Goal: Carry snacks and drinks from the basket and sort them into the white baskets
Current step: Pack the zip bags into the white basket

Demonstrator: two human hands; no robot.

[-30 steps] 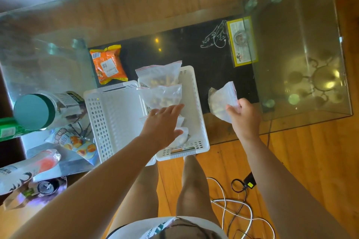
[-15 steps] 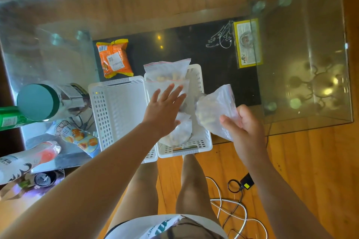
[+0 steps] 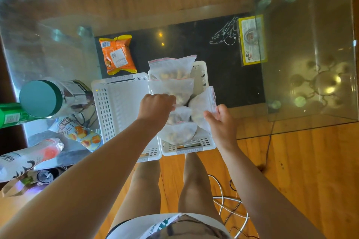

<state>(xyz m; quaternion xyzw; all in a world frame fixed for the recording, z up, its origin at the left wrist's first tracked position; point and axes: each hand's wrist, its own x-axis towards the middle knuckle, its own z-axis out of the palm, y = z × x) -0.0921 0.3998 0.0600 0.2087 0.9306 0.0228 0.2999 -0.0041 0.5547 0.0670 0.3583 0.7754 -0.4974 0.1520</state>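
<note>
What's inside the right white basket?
The right white basket holds clear zip bags of snacks, packed in a row. The left hand pinches one; the right hand lowers another in. Its floor is covered.

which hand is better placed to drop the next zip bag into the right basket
Right. The right hand already pinches a zip bag over the right white basket; the left hand is busy with a packed bag.
</note>
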